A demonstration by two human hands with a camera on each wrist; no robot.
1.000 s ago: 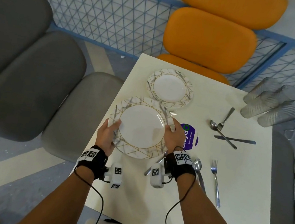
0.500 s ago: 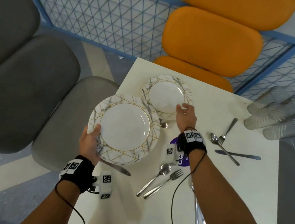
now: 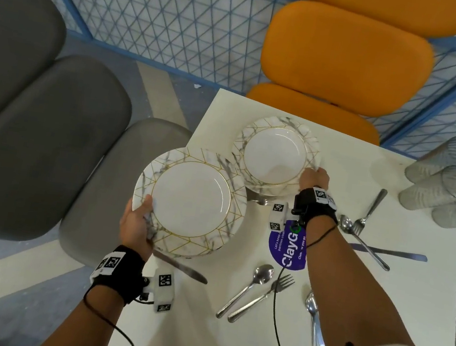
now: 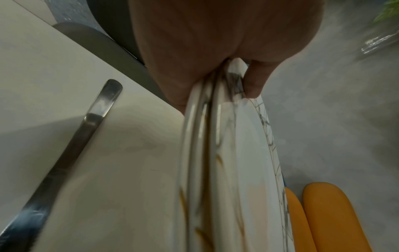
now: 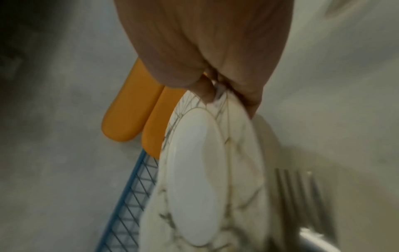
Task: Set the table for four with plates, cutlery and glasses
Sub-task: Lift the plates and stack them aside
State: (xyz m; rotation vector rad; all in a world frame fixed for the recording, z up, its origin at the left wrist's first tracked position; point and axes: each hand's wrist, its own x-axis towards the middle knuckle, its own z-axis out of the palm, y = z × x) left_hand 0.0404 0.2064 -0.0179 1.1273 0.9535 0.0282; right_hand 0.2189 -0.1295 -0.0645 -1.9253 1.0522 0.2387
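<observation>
My left hand point(image 3: 141, 220) grips the near-left rim of a stack of marble-patterned plates point(image 3: 190, 201), held above the table's left edge; the left wrist view shows three plate rims point(image 4: 207, 136) pinched between thumb and fingers. My right hand point(image 3: 312, 179) pinches the right rim of a single plate point(image 3: 274, 156) at the far left of the white table point(image 3: 226, 345); in the right wrist view that plate point(image 5: 194, 170) looks tilted off the table. Several ribbed glasses point(image 3: 451, 180) lie at the right edge.
Cutlery is scattered: a knife point(image 3: 181, 267) under the stack, a spoon and fork point(image 3: 254, 291) near centre, a fork, spoon and knife point(image 3: 367, 239) crossed at the right, more by my right forearm. A purple sticker point(image 3: 288, 248), orange chair point(image 3: 342, 57), grey chairs point(image 3: 36, 131).
My right hand left the stack and reached to the far plate, now pinching its rim. My left hand carried the stack leftward, past the table's edge, uncovering cutlery beneath.
</observation>
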